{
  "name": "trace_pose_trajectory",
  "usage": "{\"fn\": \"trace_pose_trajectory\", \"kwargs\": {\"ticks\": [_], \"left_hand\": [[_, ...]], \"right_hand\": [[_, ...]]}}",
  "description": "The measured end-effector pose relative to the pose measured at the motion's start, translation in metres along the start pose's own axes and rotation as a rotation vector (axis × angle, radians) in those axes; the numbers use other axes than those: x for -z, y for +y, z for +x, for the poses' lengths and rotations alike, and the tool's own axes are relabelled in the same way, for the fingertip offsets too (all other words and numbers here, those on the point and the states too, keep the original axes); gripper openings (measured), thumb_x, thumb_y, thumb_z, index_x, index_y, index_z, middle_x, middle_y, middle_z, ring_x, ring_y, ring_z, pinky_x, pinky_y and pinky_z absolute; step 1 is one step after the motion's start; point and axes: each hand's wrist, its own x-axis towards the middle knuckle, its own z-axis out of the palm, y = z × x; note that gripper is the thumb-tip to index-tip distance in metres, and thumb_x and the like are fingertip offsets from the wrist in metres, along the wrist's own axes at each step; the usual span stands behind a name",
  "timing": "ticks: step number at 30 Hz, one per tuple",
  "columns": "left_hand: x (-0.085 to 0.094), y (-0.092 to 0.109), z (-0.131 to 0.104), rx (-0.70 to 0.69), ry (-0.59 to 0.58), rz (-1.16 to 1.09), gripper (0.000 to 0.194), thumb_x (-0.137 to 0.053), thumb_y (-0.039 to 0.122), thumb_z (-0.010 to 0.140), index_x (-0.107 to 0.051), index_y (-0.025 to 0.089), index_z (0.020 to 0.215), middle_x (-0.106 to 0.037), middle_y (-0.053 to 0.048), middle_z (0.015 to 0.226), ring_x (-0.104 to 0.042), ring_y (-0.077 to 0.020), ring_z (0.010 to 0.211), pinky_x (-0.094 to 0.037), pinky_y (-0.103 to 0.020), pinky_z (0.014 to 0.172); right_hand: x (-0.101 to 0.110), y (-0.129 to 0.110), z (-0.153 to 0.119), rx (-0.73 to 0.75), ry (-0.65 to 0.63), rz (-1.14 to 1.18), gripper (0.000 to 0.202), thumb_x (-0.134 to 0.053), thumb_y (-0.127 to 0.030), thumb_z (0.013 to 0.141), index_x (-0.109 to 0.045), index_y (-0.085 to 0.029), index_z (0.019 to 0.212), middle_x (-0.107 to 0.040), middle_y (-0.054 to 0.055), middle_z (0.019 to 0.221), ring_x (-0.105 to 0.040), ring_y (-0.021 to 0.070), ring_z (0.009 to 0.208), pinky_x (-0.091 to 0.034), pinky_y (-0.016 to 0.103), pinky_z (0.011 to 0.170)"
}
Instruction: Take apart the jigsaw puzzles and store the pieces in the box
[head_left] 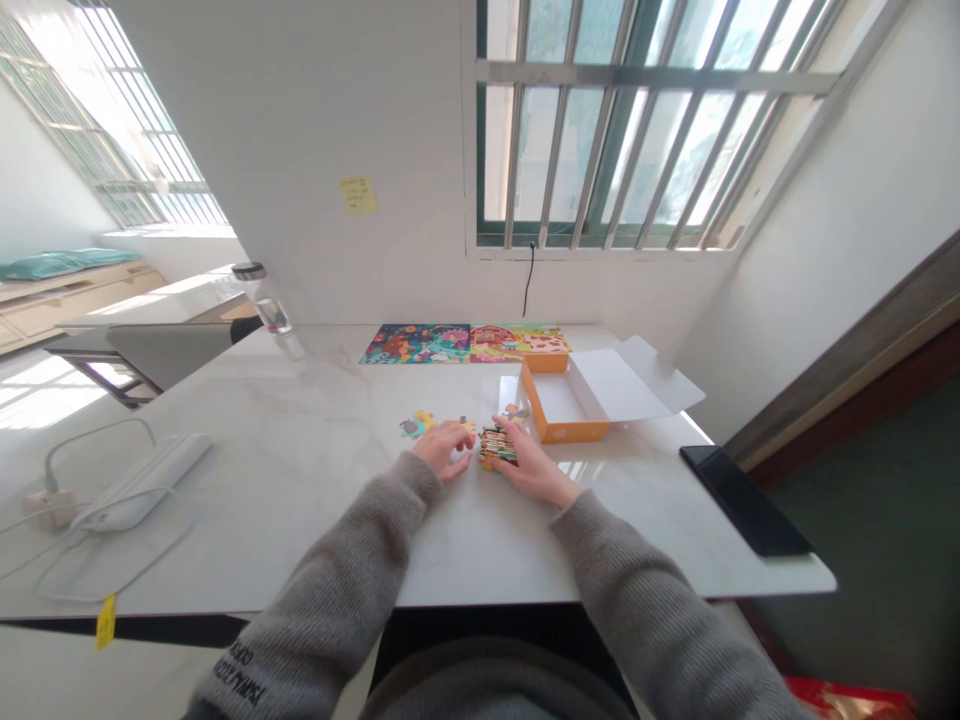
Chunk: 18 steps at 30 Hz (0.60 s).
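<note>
My right hand point(534, 467) is wrapped round a stack of small colourful pieces point(498, 446) on the white marbled table point(315, 480). To its left, my left hand point(445, 450) rests with curved fingers near some flat colourful pieces point(416, 424); whether it pinches anything is too small to tell. Another small piece point(515, 411) lies just beyond my right hand. An open orange box point(570, 432), white inside, stands to the right with its lid flap point(626, 380) folded out. Two bright picture sheets, one dark blue point(416, 343) and one yellow and red point(517, 342), lie by the wall.
A power strip point(146, 480) with cables lies on the left of the table. A clear bottle point(264, 300) stands at the back left. A black phone or tablet point(742, 500) lies near the right edge.
</note>
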Motion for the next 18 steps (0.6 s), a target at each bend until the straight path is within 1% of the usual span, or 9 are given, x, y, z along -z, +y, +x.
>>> {"fn": "trace_pose_trajectory", "kwargs": {"ticks": [2,3,5,6,9,12,15,16,18], "left_hand": [[0.004,-0.016,-0.002,0.082,0.085,0.039,0.026,-0.055,0.023,0.081,-0.063,0.019,0.105,-0.066,-0.009,0.101,-0.058,-0.0261,0.099,-0.046,-0.040,0.091],[0.004,-0.023,-0.002,0.128,0.102,0.060,0.034,-0.056,0.025,0.081,-0.061,0.019,0.115,-0.065,-0.010,0.112,-0.056,-0.0276,0.106,-0.044,-0.041,0.095],[0.002,-0.033,-0.003,0.204,0.068,0.087,0.046,-0.057,0.030,0.082,-0.055,0.020,0.127,-0.061,-0.011,0.125,-0.053,-0.0301,0.117,-0.041,-0.044,0.099],[0.001,-0.036,-0.004,0.228,0.035,0.091,0.048,-0.057,0.032,0.083,-0.054,0.021,0.130,-0.060,-0.011,0.128,-0.052,-0.0307,0.119,-0.040,-0.045,0.101],[-0.003,-0.039,-0.001,0.241,-0.031,0.079,0.045,-0.057,0.035,0.085,-0.056,0.022,0.128,-0.061,-0.010,0.125,-0.052,-0.0299,0.119,-0.038,-0.046,0.103],[-0.004,-0.039,0.001,0.260,-0.032,0.062,0.050,-0.064,0.038,0.080,-0.057,0.022,0.127,-0.061,-0.010,0.116,-0.053,-0.0308,0.113,-0.039,-0.047,0.100],[-0.004,-0.039,0.002,0.296,0.026,0.004,0.067,-0.072,0.036,0.071,-0.053,0.019,0.133,-0.058,-0.011,0.111,-0.055,-0.0305,0.105,-0.043,-0.047,0.095],[-0.004,-0.040,0.002,0.290,0.063,-0.034,0.068,-0.072,0.033,0.070,-0.051,0.017,0.133,-0.056,-0.011,0.110,-0.056,-0.0289,0.102,-0.045,-0.045,0.093],[-0.005,-0.040,0.002,0.259,0.137,-0.136,0.060,-0.068,0.027,0.073,-0.054,0.016,0.130,-0.055,-0.009,0.104,-0.057,-0.0238,0.093,-0.048,-0.039,0.087]], "right_hand": [[0.000,0.000,0.000,-0.010,0.003,-0.008,0.065,-0.060,-0.028,0.087,-0.033,-0.021,0.146,-0.046,0.014,0.133,-0.042,0.0270,0.132,-0.030,0.047,0.115],[0.000,0.000,0.000,-0.015,0.002,-0.013,0.065,-0.060,-0.029,0.087,-0.033,-0.021,0.146,-0.046,0.014,0.134,-0.041,0.0270,0.132,-0.030,0.047,0.115],[0.001,-0.001,0.000,-0.020,-0.003,-0.017,0.065,-0.060,-0.030,0.087,-0.033,-0.021,0.146,-0.046,0.014,0.134,-0.041,0.0270,0.133,-0.030,0.047,0.115],[0.001,-0.002,0.000,-0.022,-0.004,-0.016,0.065,-0.060,-0.030,0.087,-0.033,-0.021,0.146,-0.046,0.014,0.134,-0.041,0.0268,0.133,-0.030,0.046,0.115],[0.002,-0.004,0.000,-0.032,-0.006,-0.015,0.065,-0.060,-0.029,0.087,-0.033,-0.020,0.146,-0.046,0.015,0.134,-0.042,0.0264,0.132,-0.030,0.046,0.116],[0.001,-0.002,0.000,-0.035,-0.009,-0.014,0.065,-0.059,-0.029,0.088,-0.033,-0.018,0.146,-0.045,0.015,0.135,-0.041,0.0267,0.133,-0.029,0.045,0.116],[0.000,0.001,0.000,-0.031,-0.011,-0.011,0.066,-0.059,-0.030,0.088,-0.032,-0.019,0.147,-0.045,0.015,0.135,-0.039,0.0272,0.134,-0.029,0.046,0.116],[-0.001,0.002,0.000,-0.031,-0.011,-0.008,0.066,-0.060,-0.030,0.088,-0.032,-0.019,0.147,-0.046,0.015,0.134,-0.039,0.0274,0.134,-0.029,0.046,0.116],[-0.001,0.002,0.000,-0.032,-0.011,-0.003,0.066,-0.060,-0.031,0.087,-0.033,-0.019,0.147,-0.046,0.015,0.134,-0.039,0.0279,0.134,-0.028,0.047,0.116]]}}
